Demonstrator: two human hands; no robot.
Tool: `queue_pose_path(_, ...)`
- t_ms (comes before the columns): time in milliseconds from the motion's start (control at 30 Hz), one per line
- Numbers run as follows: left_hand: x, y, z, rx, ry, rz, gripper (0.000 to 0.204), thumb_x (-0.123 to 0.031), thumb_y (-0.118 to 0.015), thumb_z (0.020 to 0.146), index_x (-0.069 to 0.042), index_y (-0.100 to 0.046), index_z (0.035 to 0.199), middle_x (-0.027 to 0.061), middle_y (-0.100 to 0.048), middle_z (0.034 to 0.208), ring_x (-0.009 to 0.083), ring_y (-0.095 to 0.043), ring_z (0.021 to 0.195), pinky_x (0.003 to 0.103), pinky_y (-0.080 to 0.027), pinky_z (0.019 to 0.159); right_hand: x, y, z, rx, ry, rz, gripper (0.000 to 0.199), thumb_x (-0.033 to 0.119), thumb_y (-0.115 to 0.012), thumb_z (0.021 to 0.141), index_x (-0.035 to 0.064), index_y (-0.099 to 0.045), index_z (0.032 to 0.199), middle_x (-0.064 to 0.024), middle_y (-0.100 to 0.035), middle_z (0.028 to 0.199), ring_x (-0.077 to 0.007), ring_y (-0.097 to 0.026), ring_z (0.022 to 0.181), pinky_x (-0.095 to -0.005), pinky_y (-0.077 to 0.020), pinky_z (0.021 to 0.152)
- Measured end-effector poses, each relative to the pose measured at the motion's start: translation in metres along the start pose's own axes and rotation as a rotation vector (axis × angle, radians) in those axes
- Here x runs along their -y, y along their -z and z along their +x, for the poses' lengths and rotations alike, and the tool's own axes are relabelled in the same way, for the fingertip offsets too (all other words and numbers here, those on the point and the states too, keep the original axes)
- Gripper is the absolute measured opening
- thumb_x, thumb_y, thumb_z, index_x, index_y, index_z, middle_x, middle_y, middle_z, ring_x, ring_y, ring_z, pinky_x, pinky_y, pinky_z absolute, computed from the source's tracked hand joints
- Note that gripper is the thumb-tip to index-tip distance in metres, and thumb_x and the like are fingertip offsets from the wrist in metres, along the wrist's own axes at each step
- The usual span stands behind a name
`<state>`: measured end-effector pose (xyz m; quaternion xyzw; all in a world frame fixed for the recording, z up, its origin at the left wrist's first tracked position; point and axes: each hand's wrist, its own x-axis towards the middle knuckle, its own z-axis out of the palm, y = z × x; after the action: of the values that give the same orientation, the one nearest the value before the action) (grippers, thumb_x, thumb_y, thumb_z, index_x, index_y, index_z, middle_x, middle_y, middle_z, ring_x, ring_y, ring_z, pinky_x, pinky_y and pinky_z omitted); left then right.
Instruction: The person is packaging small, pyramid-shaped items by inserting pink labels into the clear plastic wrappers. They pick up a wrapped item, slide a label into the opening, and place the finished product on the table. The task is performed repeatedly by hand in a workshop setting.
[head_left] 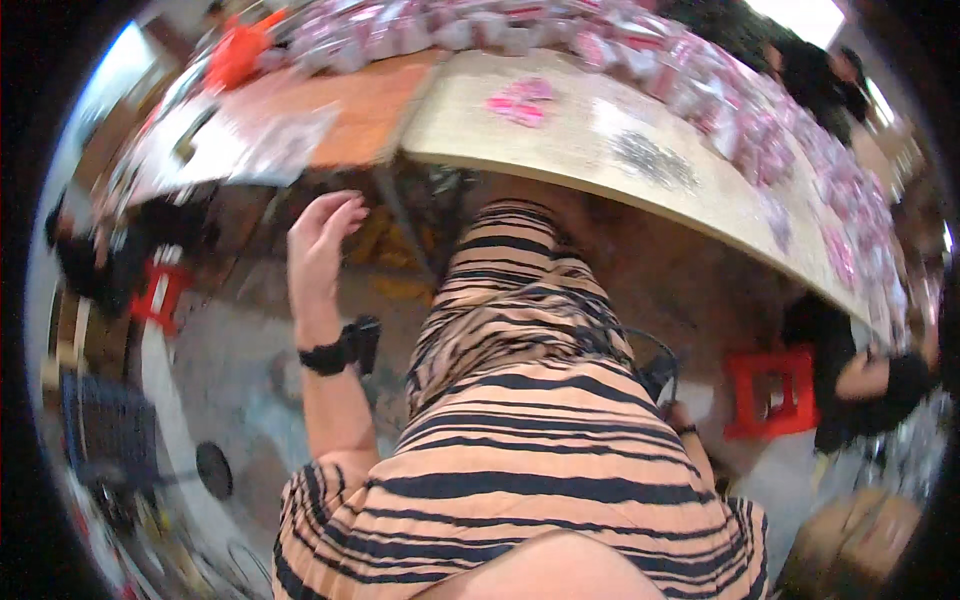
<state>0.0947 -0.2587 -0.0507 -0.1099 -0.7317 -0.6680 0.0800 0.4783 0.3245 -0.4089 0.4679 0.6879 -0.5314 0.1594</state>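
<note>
Reaching upward, the left hand was raised in front of the body with its fingers spread loosely and slightly curled, holding nothing. Its long axis ran nearly straight up in the picture, the fingertips pointing toward the edge of the pale wooden table and stopping just below it, without touching it as far as could be seen. A black wrist strap with a small black device sat on the forearm below the hand.

The right hand was mostly hidden behind the striped orange and black garment, low at the person's right side; only a small part showed, so I cannot tell whether its fingers were open or closed.

On the table lay a few pink packets, apart from the others, and a dark grey patch of small pieces just beside them. Along the far edge of the table ran a long row of many pink and white packets, lying loose and not in any box that could be seen. An orange-brown table adjoined on the left. A red plastic stool stood on the floor at the right, near another person's arm, and another red stool stood at the left.
</note>
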Motion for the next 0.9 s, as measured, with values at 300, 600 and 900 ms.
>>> queue_pose_path(300, 0.011, 0.047, -0.017, -0.386, -0.076, -0.193, 0.015, -0.011, -0.061, 0.090, 0.002, -0.066, 0.097, 0.0059, -0.068, 0.090, 0.0116, -0.065, 0.078, 0.022, -0.049, 0.068, 0.067, 0.093, -0.029, -0.106, -0.056, -0.357, 0.013, 0.017, -0.063, 0.083, 0.0097, -0.064, 0.093, -0.0079, -0.065, 0.076, -0.0246, -0.063, 0.063, -0.0379, -0.0485, 0.051)
queue_pose_path(600, 0.058, 0.081, -0.038, -0.589, 0.074, -0.135, 0.024, -0.014, -0.060, 0.091, 0.003, -0.062, 0.107, 0.0148, -0.067, 0.100, 0.0224, -0.066, 0.091, 0.032, -0.052, 0.080, 0.107, 0.068, -0.050, -0.056, 0.077, -0.653, 0.022, 0.014, -0.062, 0.082, 0.0086, -0.064, 0.103, -0.0100, -0.067, 0.082, -0.0245, -0.065, 0.067, -0.0374, -0.0506, 0.055)
queue_pose_path(900, 0.140, 0.085, -0.030, -0.475, 0.239, -0.239, 0.028, -0.016, -0.058, 0.093, 0.003, -0.059, 0.113, 0.0138, -0.063, 0.111, 0.0212, -0.062, 0.102, 0.033, -0.047, 0.091, 0.146, 0.024, -0.047, -0.046, 0.047, -0.769, 0.032, 0.011, -0.060, 0.081, 0.0075, -0.064, 0.112, -0.0120, -0.069, 0.087, -0.0245, -0.066, 0.070, -0.0370, -0.0526, 0.058)
